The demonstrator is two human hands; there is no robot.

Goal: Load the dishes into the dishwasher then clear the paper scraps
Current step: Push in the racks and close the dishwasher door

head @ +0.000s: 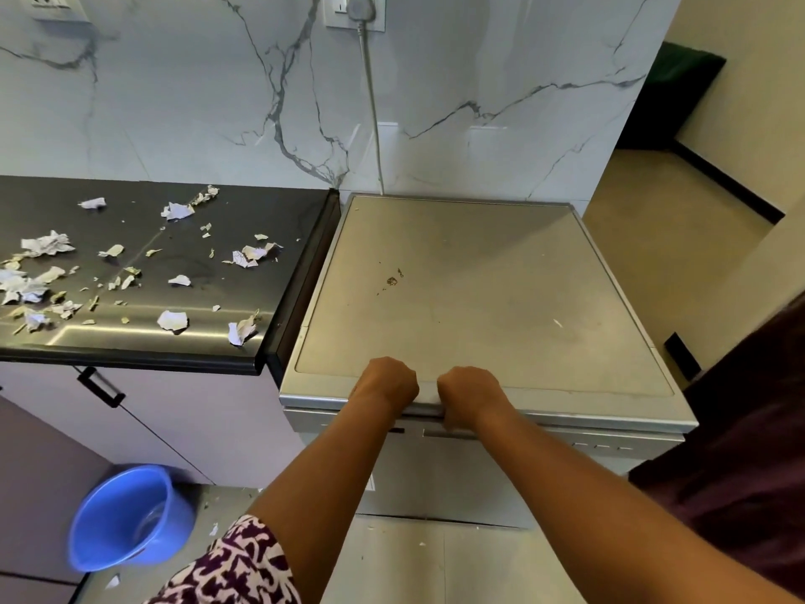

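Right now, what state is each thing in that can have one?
Dishwasher door: up, shut or nearly so.
Left hand: curled over the door's top edge.
Right hand: curled over the same edge.
Paper scraps: scattered on the counter, uncleared.
Plug: in its wall socket.
Cabinet door: shut.
Blue bucket: standing on the floor, uncovered.

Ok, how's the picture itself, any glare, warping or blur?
Head view: wide-angle warping splays the dishwasher top and bows the countertop edge; white glare streaks cross the countertop beside the paper scraps; soft reflections sit on the marble wall; the left hand and right hand, gripping the dishwasher's front edge, look sharp; the blue bucket in the corner looks slightly soft.
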